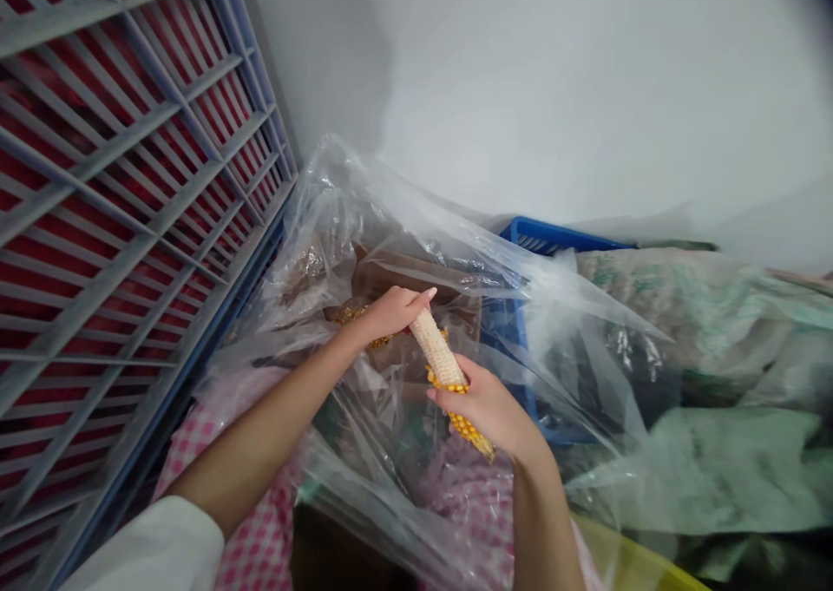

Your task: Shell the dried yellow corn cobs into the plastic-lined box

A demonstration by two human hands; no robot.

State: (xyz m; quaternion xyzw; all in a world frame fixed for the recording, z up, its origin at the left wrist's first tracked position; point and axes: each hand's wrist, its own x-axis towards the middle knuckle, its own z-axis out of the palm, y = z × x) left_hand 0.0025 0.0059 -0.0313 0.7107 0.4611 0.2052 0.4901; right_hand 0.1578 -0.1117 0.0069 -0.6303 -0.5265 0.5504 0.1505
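Observation:
Both my hands hold one corn cob over an open clear plastic bag. My left hand is closed round the cob's bare, pale upper end. Its lower end, where yellow kernels remain, sits in the grip of my right hand. Loose yellow kernels lie in the bag under my left hand. The cob tilts from upper left to lower right.
A grey slatted rack with red behind it stands at the left. A blue plastic basket sits behind the bag by a white wall. Green-tinted plastic bags fill the right. Pink checked cloth lies below my arms.

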